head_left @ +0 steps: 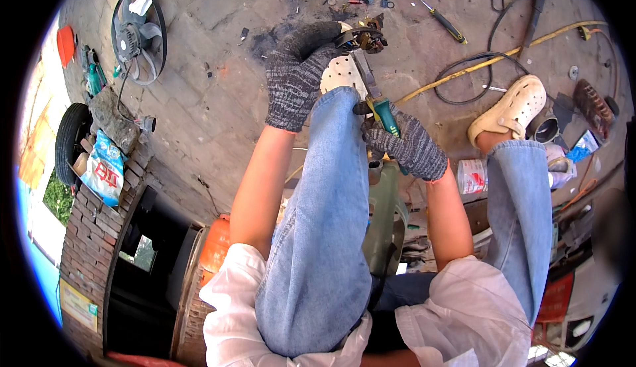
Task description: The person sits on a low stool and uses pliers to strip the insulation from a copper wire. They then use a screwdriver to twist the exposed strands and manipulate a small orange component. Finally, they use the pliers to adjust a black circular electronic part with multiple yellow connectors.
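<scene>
My left hand point(298, 69), in a grey knit glove, is closed on a dark ring-shaped part point(368, 38) with ragged, brownish, copper-like bits on its far side. The part is held just above the toe of my left cream clog point(341, 75). My right hand point(412, 147), gloved the same way, wraps round the green handle point(386, 118) of a hand tool. Its flat grey metal head point(364, 72) points up at the near edge of the part; whether they touch I cannot tell. The exact kind of tool is not clear.
A screwdriver point(450, 26) and small scraps lie on the stained floor ahead. To the right are a looped dark cable point(442, 92), a yellow hose point(477, 69) and my right clog point(513, 108). A fan point(136, 39) and tyre point(69, 143) are at left.
</scene>
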Demonstrator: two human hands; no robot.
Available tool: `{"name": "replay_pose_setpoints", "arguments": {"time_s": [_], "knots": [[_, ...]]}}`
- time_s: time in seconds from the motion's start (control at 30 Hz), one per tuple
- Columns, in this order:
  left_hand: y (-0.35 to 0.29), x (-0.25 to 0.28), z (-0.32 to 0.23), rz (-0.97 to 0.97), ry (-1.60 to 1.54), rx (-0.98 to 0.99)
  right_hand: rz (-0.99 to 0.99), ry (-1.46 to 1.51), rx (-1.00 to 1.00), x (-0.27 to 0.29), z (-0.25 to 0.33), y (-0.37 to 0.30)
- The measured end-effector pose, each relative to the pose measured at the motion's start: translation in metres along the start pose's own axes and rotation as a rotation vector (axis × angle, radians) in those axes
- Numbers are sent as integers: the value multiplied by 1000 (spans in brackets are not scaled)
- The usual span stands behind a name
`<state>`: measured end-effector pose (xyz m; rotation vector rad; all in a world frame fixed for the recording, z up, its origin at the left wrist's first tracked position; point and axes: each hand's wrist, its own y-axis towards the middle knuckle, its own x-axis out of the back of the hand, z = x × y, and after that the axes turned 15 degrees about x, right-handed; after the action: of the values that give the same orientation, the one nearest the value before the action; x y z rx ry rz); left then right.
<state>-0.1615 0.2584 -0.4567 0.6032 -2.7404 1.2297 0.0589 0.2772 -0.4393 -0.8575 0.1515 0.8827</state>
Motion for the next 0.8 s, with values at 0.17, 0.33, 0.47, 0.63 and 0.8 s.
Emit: {"name": "replay_pose_setpoints", "arguments": {"time_s": [0.17,0.33,0.47,0.63,0.8], "knots": [[-4,-8,3,-49,70,-96,17,409,-90,0,13,1],[-4,-16,5,-64,51,-209,11,759,-39,-2,23,-1],[-1,-20,3,-93,144,-256,67,866,-94,3,24,-1],[0,-21,1,-36,151,-197,50,912,-124,4,17,-6],[4,-17,2,-82,71,-37,-81,472,-172,-4,15,-11]]}}
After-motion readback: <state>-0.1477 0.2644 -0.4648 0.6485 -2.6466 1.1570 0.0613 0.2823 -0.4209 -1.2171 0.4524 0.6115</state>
